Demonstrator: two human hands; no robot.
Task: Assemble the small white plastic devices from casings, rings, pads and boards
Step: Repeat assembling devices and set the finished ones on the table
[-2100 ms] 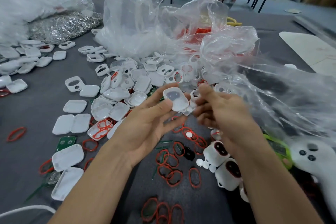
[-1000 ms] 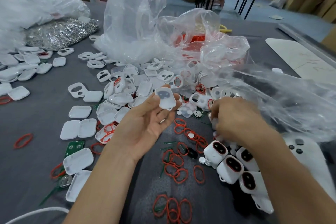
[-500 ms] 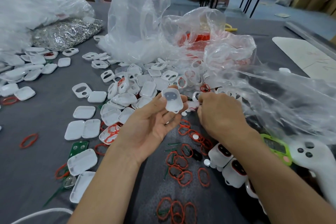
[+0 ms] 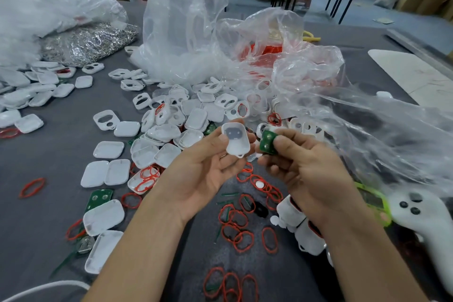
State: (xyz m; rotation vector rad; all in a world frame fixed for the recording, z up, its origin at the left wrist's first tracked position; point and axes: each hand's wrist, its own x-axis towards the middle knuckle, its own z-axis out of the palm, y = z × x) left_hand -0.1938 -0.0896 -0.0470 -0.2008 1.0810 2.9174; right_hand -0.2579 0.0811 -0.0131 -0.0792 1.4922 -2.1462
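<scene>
— What do your hands hold?
— Your left hand (image 4: 203,174) grips a white casing (image 4: 237,144) between thumb and fingers, its hollow side with the grey pad (image 4: 232,133) facing you. Your right hand (image 4: 306,167) pinches a green board (image 4: 267,142) just beside it.
— Where?
— Above the middle of the worktop (image 4: 49,154), over loose red rings (image 4: 241,230), with the heap of casings (image 4: 171,132) towards the far edge

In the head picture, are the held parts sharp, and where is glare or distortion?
Head view: white casing in the left hand and green board in the right hand look fairly sharp; clear plastic bags carry soft glare; wide-angle distortion stretches the forearms; lighting even, shadows faint.
</scene>
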